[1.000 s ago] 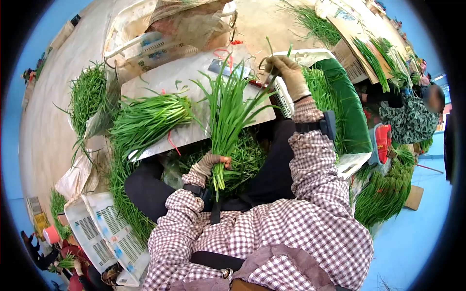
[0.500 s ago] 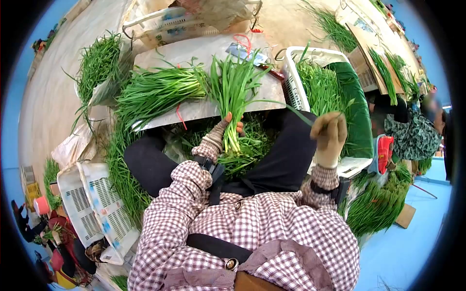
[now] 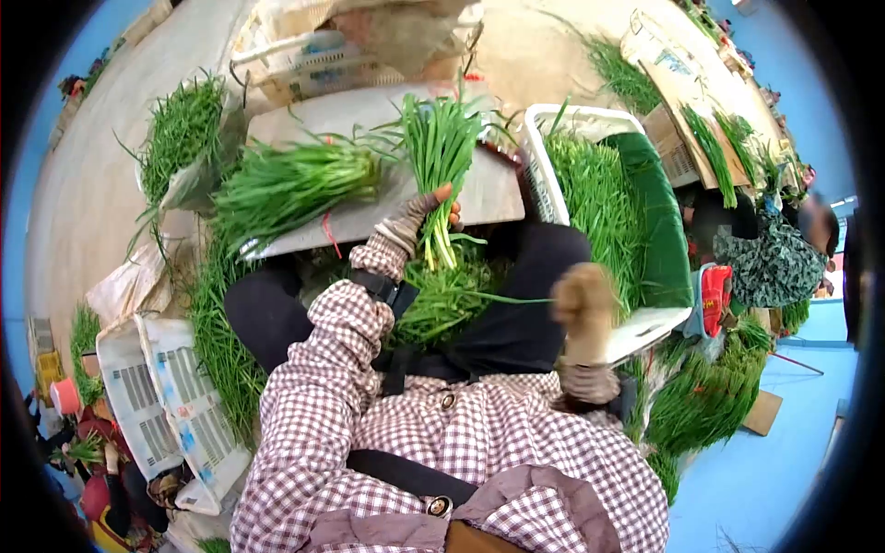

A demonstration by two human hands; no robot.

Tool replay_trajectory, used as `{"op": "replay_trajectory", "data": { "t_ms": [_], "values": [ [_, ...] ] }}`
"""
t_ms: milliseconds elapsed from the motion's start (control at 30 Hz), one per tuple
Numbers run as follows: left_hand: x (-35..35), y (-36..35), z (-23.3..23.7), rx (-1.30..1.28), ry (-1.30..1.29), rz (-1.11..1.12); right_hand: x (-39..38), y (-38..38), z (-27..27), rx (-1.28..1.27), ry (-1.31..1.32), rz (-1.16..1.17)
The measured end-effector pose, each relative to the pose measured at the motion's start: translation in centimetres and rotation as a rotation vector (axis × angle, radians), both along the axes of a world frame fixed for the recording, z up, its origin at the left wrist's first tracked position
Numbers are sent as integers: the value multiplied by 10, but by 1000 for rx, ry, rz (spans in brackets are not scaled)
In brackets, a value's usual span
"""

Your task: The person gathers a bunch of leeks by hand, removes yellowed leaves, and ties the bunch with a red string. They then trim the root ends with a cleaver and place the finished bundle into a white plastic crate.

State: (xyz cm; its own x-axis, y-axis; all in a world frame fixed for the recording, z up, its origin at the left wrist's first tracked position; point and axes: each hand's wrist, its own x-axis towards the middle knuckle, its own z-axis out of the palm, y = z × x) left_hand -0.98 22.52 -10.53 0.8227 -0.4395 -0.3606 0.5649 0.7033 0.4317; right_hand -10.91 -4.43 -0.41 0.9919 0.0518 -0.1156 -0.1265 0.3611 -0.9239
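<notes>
A bunch of long green stalks (image 3: 437, 147) stands upright in my left hand (image 3: 442, 205), its pale ends pointing down over loose greens (image 3: 442, 300) between my legs. My right hand (image 3: 584, 300), gloved and blurred by motion, is over my right thigh beside the white crate, with a single green blade reaching left from its fingers. Across the grey board (image 3: 323, 111) lies a larger pile of green stalks (image 3: 295, 184), to the left of the held bunch. A red string (image 3: 330, 234) hangs over the board's near edge.
On the right a white crate (image 3: 544, 180) holds greens and a green cloth (image 3: 650, 226). Empty white crates (image 3: 189, 396) lean at the left. Another crate (image 3: 359, 69) stands beyond the board. A person (image 3: 774, 253) sits at the far right; others are at the lower left.
My right hand has moved down and slightly left from beside the crate, with the blade. My left hand still holds the bunch. The whole view has shifted a little.
</notes>
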Motion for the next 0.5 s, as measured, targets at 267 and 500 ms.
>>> {"op": "replay_trajectory", "data": {
  "t_ms": [267, 500],
  "values": [
    [6, 8, 53, 969, -615, 153, 93, 88, -60, -171, -148, 487],
    [-27, -9, 33, 2357, -624, -358, 92, 157, -97, 515, 525, 356]
  ]
}}
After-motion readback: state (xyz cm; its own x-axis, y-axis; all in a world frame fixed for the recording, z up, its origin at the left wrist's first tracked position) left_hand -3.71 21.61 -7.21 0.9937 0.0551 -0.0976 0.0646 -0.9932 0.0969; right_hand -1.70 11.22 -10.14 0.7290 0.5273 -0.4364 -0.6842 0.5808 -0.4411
